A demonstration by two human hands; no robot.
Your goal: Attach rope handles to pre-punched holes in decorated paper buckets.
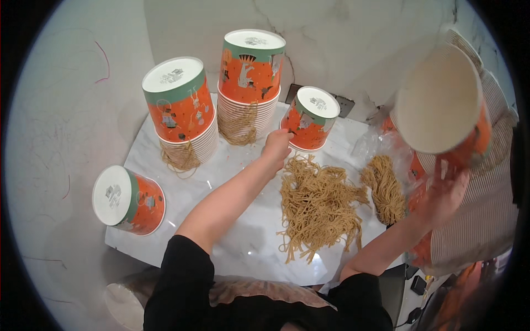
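Head view: the left hand (276, 146) reaches forward across the white marble bench (243, 243), fingers curled narrow against the lower rim of a single upturned orange paper bucket (310, 118) that stands at the back near the wall. Whether it grips the rim or only touches it, I cannot tell. The right hand (444, 193) is raised at the right edge, fingers spread under a stack of nested buckets (441, 99) tipped so that the cream inside faces the camera; the picture is blurred there, so the hold looks loose rather than firm.

Between the hands lies a loose heap of tan cord handles (317, 207), with a smaller bundle (385, 187) just beside it to the right, next to crinkled clear plastic wrap (372, 146).

Two tall upturned stacks, the left stack (182, 110) and the middle stack (249, 83), stand behind the left forearm, each with cords hanging at its base. One more lone bucket (128, 201) lies tilted at the bench's left corner.

Risks, as I judge them: the tilted stack in the right hand could slide apart, being held from below only. The left forearm passes near the middle stack and could nudge it over. The lone bucket sits near the edge and could roll off. Loose cords could snag on a sleeve.
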